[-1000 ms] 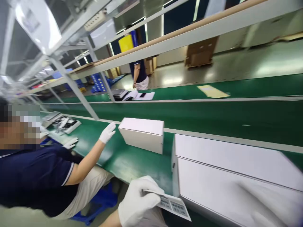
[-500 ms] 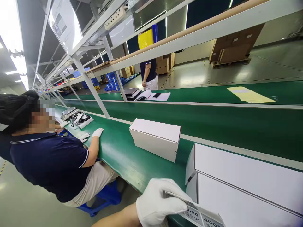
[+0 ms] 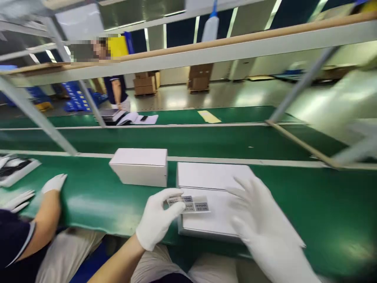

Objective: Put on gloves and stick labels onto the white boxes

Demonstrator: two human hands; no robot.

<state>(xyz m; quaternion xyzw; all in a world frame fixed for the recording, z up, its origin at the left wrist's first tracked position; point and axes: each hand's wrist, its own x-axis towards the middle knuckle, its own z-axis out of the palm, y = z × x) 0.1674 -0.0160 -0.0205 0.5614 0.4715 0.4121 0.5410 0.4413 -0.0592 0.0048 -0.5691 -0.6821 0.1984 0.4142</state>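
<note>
So label strip [image 3: 190, 204] is pinched in left hand [image 3: 156, 224] over white box [image 3: 212, 196] (not stuck yet); right hand [image 3: 262, 224] is spread open, holding nothing.

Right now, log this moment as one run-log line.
left hand: pinches grey label strip | right hand: open over flat white cardboard box | green conveyor belt: second white box
</note>
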